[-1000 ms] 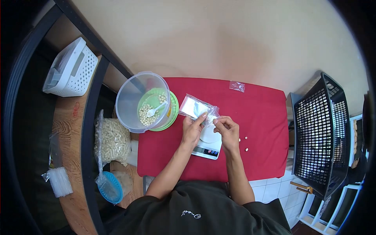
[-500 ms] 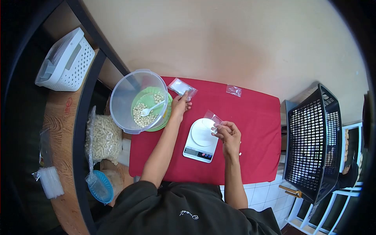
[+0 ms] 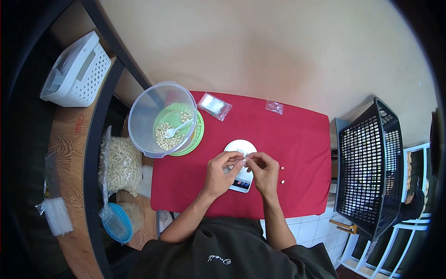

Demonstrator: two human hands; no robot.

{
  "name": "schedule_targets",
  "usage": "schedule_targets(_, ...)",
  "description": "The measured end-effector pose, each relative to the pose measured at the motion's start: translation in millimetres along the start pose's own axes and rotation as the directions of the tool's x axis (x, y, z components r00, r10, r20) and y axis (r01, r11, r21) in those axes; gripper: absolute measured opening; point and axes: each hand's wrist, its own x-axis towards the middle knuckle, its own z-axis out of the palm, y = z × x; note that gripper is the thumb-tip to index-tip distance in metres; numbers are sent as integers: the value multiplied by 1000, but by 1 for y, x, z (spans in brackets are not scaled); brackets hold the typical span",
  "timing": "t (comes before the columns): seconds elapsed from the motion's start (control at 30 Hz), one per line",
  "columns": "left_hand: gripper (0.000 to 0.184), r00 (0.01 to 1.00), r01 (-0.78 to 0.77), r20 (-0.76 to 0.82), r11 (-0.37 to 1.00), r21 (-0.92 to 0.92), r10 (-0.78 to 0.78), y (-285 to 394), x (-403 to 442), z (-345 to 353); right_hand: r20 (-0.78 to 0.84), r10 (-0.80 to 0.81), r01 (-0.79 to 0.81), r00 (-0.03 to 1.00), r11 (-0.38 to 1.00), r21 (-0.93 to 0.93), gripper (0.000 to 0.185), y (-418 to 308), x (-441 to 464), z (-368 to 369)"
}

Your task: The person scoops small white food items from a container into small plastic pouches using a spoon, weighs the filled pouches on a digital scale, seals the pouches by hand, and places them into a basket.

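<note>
My left hand [image 3: 219, 175] and my right hand [image 3: 265, 173] meet over a white digital kitchen scale [image 3: 242, 145], both closed with fingertips pinched on a small clear plastic bag [image 3: 243, 156]. The hands hide much of the bag and part of the scale. Left of them stands a clear plastic tub [image 3: 141, 122], tilted. Pale nut-like pieces [image 3: 163, 140] lie in the green container seen with it, along with a white spoon [image 3: 173, 132]. A pack of clear bags [image 3: 215, 106] rests on the red cloth behind. Two small pale pieces [image 3: 282, 182] lie right of my right hand.
A flat clear packet [image 3: 274, 107] lies near the red table's [image 3: 302, 153] back edge. At right stands a black plastic crate [image 3: 364, 172], with a person [image 3: 411, 207] beyond. To the left are a white basket [image 3: 86, 79], a filled clear bag [image 3: 121, 162] and a blue basket [image 3: 117, 223].
My left hand has left the pack of bags and come over the scale to join my right hand at the small bag. My right hand has shifted slightly left and down.
</note>
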Motion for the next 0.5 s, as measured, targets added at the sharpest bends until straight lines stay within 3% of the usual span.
schedule_targets(0.07, 19, 989, 144, 4, 977, -157, -145, -1, -7, -2, 23, 3, -2, 1000, 999, -39, 8, -5, -5, 5)
schedule_targets(0.1, 19, 990, 143, 3, 977, -156, -144, -1, -11, -3, 24, 2, -1, 1000, 999, -39, 8, -11, -7, 4)
schedule_targets(0.17, 20, 958, 288, 46, 938, -191, -284, 3, -16, -8, 118, 55, -34, 991, 984, -172, 8, -24, -10, 6)
schedule_targets(0.3, 23, 967, 250, 55, 967, -38, -248, 18, -20, -17, 173, -16, 52, 985, 978, -203, 11, -21, -13, 8)
schedule_targets(0.37, 24, 998, 53, -44, 973, 225, -45, 29, -23, -19, 214, 34, -1, 976, 988, -155, 11, -24, -13, 8)
schedule_targets(0.5, 26, 999, -10, -38, 982, 187, 17, 25, -29, -26, 224, 97, -88, 970, 995, -49, 12, -21, -13, 9)
